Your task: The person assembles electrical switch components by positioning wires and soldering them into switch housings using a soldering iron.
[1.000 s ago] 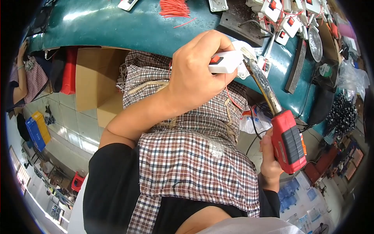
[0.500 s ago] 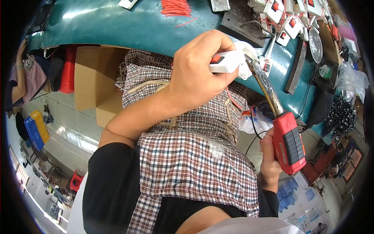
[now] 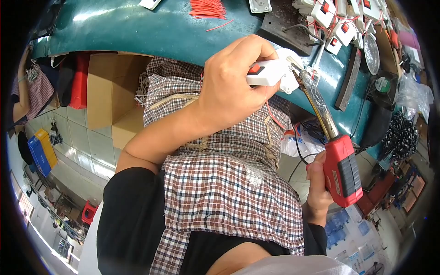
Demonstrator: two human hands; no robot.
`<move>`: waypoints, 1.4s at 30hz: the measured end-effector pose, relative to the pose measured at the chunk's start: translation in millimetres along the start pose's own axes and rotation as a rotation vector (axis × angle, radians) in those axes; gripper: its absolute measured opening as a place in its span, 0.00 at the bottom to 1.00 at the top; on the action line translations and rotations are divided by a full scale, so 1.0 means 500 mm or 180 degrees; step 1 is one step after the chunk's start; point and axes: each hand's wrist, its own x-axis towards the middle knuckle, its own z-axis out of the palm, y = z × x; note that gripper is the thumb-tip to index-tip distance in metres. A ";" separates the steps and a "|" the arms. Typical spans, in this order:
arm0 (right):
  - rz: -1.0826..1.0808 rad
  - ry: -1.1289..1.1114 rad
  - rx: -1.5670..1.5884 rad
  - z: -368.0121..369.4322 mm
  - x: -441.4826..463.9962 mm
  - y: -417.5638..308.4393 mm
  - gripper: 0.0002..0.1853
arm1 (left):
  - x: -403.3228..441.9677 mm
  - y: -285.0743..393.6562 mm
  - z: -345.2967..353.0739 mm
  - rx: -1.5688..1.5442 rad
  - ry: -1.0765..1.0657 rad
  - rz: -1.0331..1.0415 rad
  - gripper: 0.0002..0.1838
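Note:
My left hand [image 3: 236,85] is closed around a white plastic part with a red switch [image 3: 269,73], above the table's near edge. A thin red wire hangs from that part below my fingers. My right hand [image 3: 319,185] grips the red and black handle of a soldering iron [image 3: 341,172]. The iron points up and to the left, its tip close beside the right end of the white part; whether they touch I cannot tell. Behind the tip a rounded white piece [image 3: 289,84] shows, partly hidden.
A bundle of red wires [image 3: 207,8] lies on the green table [image 3: 123,32]. White switch parts [image 3: 344,31] are heaped at the upper right, near a dark metal block [image 3: 282,34] and a dark bar [image 3: 348,80]. A cardboard box [image 3: 103,91] stands left; another person's arm [image 3: 21,94] shows far left.
The soldering iron and my right hand have shifted slightly right, with the tip moving a little away from the white part. My left hand has stayed nearly still.

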 end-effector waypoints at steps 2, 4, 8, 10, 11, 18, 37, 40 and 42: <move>0.0015 0.0013 -0.0003 0.004 0.001 0.003 0.12 | 0.001 0.000 0.000 -0.0004 -0.0001 0.0002 0.10; 0.0027 0.0022 -0.0006 0.004 0.002 0.006 0.12 | 0.001 -0.001 -0.001 0.0038 -0.0019 0.0034 0.10; -0.0066 -0.0080 -0.0212 0.003 0.006 0.000 0.11 | 0.000 -0.001 0.000 -0.0057 -0.0050 -0.0016 0.10; 0.0010 -0.0045 -0.0057 0.005 0.009 -0.002 0.11 | 0.001 -0.001 -0.001 -0.0059 -0.0062 -0.0016 0.10; -0.0066 -0.0099 -0.0062 0.004 0.010 -0.001 0.10 | 0.001 -0.001 -0.002 -0.0059 -0.0062 -0.0015 0.10; -0.0255 -0.0128 -0.0146 0.003 0.013 -0.003 0.09 | 0.001 -0.002 -0.004 -0.0023 -0.0090 -0.0013 0.10; -0.0270 -0.0147 -0.0306 0.001 0.011 0.000 0.11 | 0.004 0.000 -0.008 0.0022 -0.0118 -0.0013 0.10; -0.0240 -0.0140 -0.0165 -0.001 0.007 -0.004 0.11 | 0.005 0.003 -0.010 0.0067 -0.0123 0.0024 0.10; -0.0290 0.0016 -0.0094 -0.003 0.006 -0.017 0.06 | 0.007 0.006 -0.011 0.0050 -0.0122 -0.0004 0.10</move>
